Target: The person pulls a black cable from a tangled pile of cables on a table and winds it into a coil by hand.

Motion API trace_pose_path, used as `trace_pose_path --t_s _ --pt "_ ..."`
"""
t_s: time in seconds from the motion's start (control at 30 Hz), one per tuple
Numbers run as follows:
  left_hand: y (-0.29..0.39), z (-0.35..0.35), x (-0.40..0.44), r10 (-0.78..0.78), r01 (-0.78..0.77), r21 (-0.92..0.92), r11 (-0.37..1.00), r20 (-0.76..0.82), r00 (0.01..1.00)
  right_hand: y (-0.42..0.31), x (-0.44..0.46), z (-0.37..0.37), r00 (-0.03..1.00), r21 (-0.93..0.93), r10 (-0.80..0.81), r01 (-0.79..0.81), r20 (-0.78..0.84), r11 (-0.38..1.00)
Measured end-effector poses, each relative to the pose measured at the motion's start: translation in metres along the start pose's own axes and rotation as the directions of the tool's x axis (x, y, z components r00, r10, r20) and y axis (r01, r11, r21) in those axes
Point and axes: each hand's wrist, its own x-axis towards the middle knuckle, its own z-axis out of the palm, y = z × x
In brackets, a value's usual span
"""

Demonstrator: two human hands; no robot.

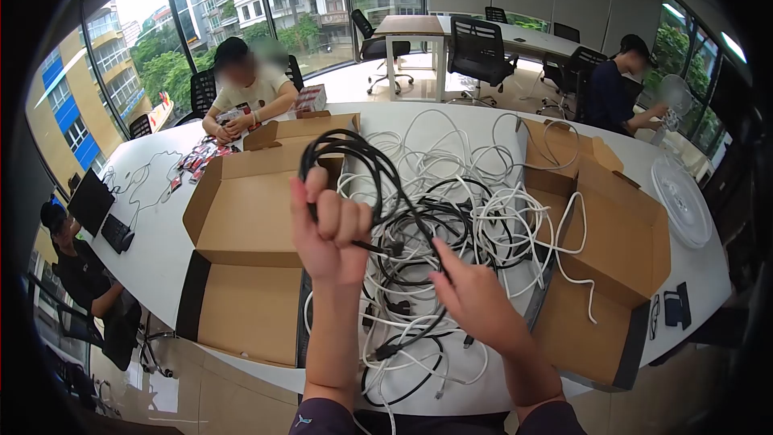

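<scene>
My left hand (pixel 332 225) is raised above the table, its fingers wrapped round a looped bundle of black cable (pixel 354 147). To its right, my right hand (pixel 475 294) pinches a length of the same black cable, which runs down from the loops. Beneath and behind both hands lies a tangled heap of white cables (pixel 507 221) and black cables. A black connector (pixel 386 352) shows low in the heap, below my hands.
Open cardboard boxes stand left (pixel 250 209) and right (pixel 620 234) of the heap on the white table (pixel 153 274). Three people sit around. A laptop (pixel 91 203) is far left; white reels (pixel 680 201), glasses and a dark case lie right.
</scene>
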Motion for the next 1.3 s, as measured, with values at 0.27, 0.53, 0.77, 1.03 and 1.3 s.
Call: trace_pose_path --t_s 0.27,0.53,0.77,1.03,1.3 --pt "-0.015 -0.004 -0.003 0.141 -0.118 0.514 0.849 -0.006 0.99 -0.028 0.001 0.018 0.962 -0.042 -0.112 0.126 0.248 0.991" --pt "-0.043 0.004 -0.021 -0.107 -0.281 0.939 0.197 0.306 0.946 -0.014 -0.004 -0.032 0.904 0.316 -0.178 0.051 0.389 0.947" --pt "-0.036 0.034 -0.029 -0.268 -0.552 0.822 0.139 0.568 0.778 -0.005 -0.016 -0.055 0.871 0.775 -0.147 -0.325 0.468 0.542" --pt "-0.034 0.034 -0.03 -0.336 -0.64 0.763 -0.09 0.582 0.741 0.008 -0.003 -0.047 0.826 0.836 -0.133 -0.531 0.547 0.139" --pt "-0.058 -0.001 -0.012 -0.312 -0.034 0.983 0.179 0.09 0.946 0.004 0.01 -0.031 0.95 0.939 -0.024 -0.304 0.312 0.16"
